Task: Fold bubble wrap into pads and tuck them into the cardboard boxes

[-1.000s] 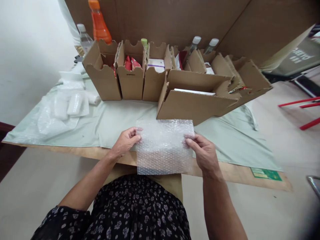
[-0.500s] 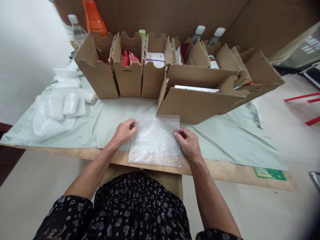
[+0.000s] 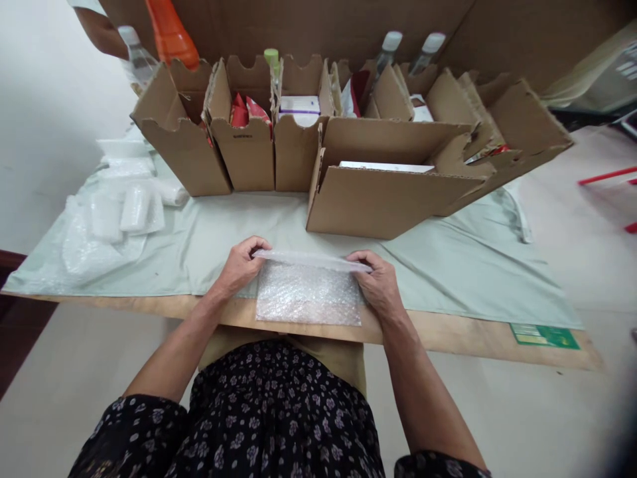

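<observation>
A clear bubble wrap bag (image 3: 308,292) lies at the table's front edge, its far edge folded up and over toward me. My left hand (image 3: 243,264) pinches the left end of that fold between thumb and fingers. At the fold's right end, my right hand (image 3: 377,279) grips it the same way. The lower part of the bag rests flat and partly overlaps the wooden edge. Whether anything lies inside the bag, I cannot tell.
Several open cardboard boxes (image 3: 251,156) stand in a row at the back, holding packets and white boxes. One wide cardboard box (image 3: 368,202) juts forward. Bubble-wrapped items (image 3: 114,219) are heaped at left. Bottles (image 3: 391,46) stand behind, and a green card (image 3: 545,336) lies at the right edge.
The bag's far edge, flat before, is now folded toward me by both hands. The view has shifted slightly. Part of another person's arm now shows at the upper left.
</observation>
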`<action>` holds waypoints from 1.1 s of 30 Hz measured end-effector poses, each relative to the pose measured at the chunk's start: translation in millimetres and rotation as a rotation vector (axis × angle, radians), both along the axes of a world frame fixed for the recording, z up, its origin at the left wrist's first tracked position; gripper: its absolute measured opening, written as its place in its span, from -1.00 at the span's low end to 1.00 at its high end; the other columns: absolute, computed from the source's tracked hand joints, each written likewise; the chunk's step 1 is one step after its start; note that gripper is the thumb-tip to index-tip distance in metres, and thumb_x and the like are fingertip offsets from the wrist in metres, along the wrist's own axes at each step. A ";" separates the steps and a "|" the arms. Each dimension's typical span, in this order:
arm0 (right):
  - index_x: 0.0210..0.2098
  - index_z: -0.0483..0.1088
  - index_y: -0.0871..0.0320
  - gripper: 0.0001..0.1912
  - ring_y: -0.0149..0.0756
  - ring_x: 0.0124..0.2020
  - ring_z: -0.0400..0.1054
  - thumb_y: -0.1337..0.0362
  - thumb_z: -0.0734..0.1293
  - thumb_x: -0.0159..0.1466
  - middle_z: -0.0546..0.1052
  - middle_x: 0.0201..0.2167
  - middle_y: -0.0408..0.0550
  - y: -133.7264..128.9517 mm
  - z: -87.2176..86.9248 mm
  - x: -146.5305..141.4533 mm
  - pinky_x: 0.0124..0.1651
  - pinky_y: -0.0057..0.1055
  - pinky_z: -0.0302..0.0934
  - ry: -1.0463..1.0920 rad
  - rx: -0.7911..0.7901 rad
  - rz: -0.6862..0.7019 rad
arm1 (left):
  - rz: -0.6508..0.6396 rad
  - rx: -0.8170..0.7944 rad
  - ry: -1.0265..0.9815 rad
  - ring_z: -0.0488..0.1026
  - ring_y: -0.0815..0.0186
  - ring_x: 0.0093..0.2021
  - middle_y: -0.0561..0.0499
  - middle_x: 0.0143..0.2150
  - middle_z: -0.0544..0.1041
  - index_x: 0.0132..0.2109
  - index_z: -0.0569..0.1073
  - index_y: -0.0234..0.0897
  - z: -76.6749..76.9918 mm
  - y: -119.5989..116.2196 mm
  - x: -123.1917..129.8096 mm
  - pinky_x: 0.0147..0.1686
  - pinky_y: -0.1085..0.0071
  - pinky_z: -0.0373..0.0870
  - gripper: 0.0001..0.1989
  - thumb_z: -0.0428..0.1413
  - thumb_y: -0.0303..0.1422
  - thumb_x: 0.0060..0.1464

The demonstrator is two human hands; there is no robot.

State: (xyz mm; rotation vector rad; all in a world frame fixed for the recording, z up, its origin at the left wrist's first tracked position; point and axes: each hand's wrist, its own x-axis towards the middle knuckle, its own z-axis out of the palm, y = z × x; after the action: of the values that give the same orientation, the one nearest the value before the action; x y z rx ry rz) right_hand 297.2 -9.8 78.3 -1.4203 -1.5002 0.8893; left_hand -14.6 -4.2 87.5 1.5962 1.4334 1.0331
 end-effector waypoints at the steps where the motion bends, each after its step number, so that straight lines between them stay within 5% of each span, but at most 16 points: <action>1: -0.35 0.52 0.10 -0.87 -0.31 -0.38 0.37 0.21 0.38 0.14 0.58 -0.36 -0.10 -0.4 -0.3 0.5 -0.27 -0.36 0.26 0.019 -0.001 0.014 | -0.007 0.019 0.023 0.48 0.26 -0.26 0.02 -0.28 0.58 -0.23 0.54 -0.24 -1.7 -1.0 -0.6 -0.20 0.37 0.39 -0.81 0.10 -0.38 -0.03; 5: -0.40 0.53 0.09 -0.91 -0.24 -0.21 0.47 0.26 0.35 0.16 0.62 -0.25 -0.05 -0.6 -1.8 1.7 -0.12 -0.29 0.31 0.068 0.029 0.044 | -0.049 0.110 0.114 0.49 0.19 -0.14 -0.02 -0.22 0.60 -0.20 0.56 -0.21 -8.2 -3.1 -2.6 -0.05 0.29 0.40 -0.77 0.11 -0.44 -0.06; 12: -0.40 0.54 0.07 -0.89 -0.18 -0.10 0.50 0.30 0.33 0.16 0.63 -0.18 -0.04 0.3 -6.3 3.4 0.03 -0.20 0.32 0.054 0.045 0.042 | -0.130 0.156 0.050 0.48 0.21 -0.20 -0.02 -0.28 0.55 -0.32 0.54 -0.20 -10.5 -6.0 -3.7 -0.10 0.29 0.40 -0.93 0.16 -0.43 0.01; 20: -0.30 0.56 0.05 -0.80 -0.15 -0.06 0.51 0.32 0.28 0.18 0.63 -0.08 0.01 -3.4 -9.3 0.0 -0.07 -0.23 0.36 -0.095 0.140 0.059 | -0.143 0.154 0.094 0.51 0.18 -0.14 -0.06 -0.21 0.57 -0.30 0.62 -0.17 -12.7 -7.6 -3.7 0.01 0.22 0.44 -0.83 0.14 -0.48 0.13; 26: -0.34 0.59 0.04 -0.79 -0.13 0.04 0.49 0.35 0.28 0.24 0.60 0.00 0.00 -7.0 -11.8 3.7 0.13 -0.10 0.33 -0.075 0.143 0.109 | -0.161 0.175 0.146 0.51 0.17 -0.10 -0.07 -0.16 0.59 -0.28 0.64 -0.17 -14.9 -9.5 -4.4 0.04 0.19 0.42 -0.80 0.14 -0.51 0.14; 33: -0.42 0.58 0.04 -0.77 -0.17 0.00 0.50 0.36 0.28 0.22 0.60 -0.01 -0.04 -4.0 -15.6 7.6 0.13 -0.12 0.34 -0.031 0.106 0.097 | -0.199 0.201 0.269 0.50 0.14 -0.02 -0.06 -0.06 0.64 -0.29 0.65 -0.14 -17.2 -9.6 -6.2 0.08 0.15 0.37 -0.76 0.12 -0.54 0.11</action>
State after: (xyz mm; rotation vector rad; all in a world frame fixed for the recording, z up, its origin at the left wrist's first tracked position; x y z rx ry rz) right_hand 304.8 -13.8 62.7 -1.2998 -1.6265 0.8368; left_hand -20.8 -13.9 70.3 2.0425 1.3391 0.8934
